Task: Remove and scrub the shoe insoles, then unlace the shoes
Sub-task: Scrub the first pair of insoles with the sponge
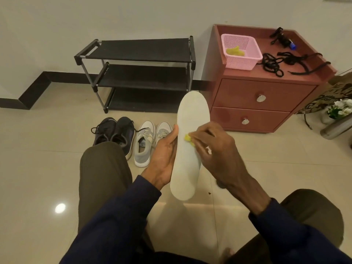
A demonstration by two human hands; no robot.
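A long white insole [190, 130] stands nearly upright between my knees. My left hand [163, 155] grips its left edge from behind, thumb along the rim. My right hand [215, 149] pinches a small yellow scrubber [187, 138] and presses it onto the insole's middle. On the floor behind stand a pair of dark sneakers [116, 133] with laces in, and to their right a pair of white and grey sneakers [148, 141].
A black three-tier shoe rack [141, 73] stands against the wall. To its right a red-brown two-drawer cabinet [255, 103] carries a pink basket [241, 51] holding a yellow cloth, plus loose black laces [282, 62]. White flowers [341, 108] and a metal bottle [337, 128] lie at far right.
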